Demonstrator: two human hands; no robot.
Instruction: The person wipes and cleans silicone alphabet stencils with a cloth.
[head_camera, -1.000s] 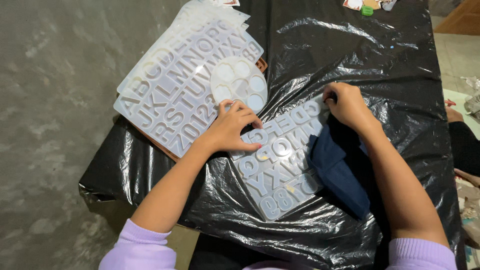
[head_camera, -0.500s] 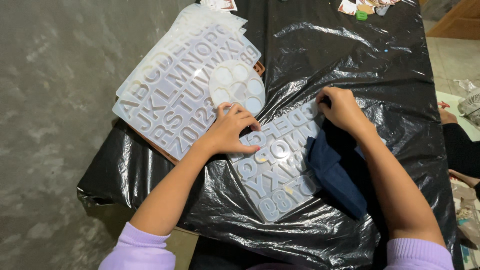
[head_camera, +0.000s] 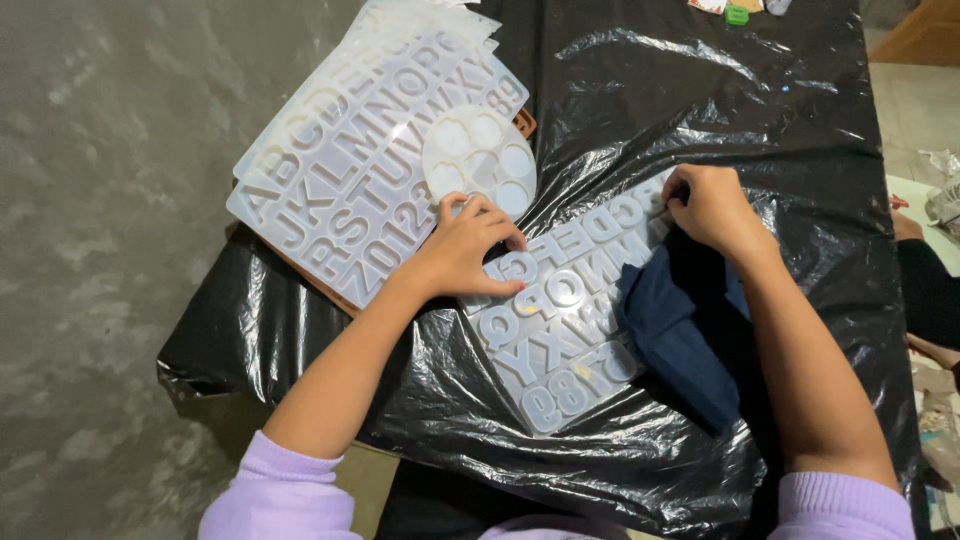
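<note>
Left hand (head_camera: 468, 245) spread flat, pressing translucent silicone alphabet mould sheet (head_camera: 560, 305) onto black plastic table cover (head_camera: 700, 110); right hand (head_camera: 708, 205) curled, pinching same sheet's far corner beside dark blue cloth (head_camera: 680, 330). Could tear if peeled unevenly. One sheet in hand, one stack of similar moulds (head_camera: 370, 150), one round palette mould (head_camera: 480, 160).

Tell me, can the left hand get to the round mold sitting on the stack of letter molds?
Probably yes. The left hand rests on the near letter mold, and the round mold lies uncovered on the stack of letter molds just beyond its fingertips, with nothing between them.
</note>
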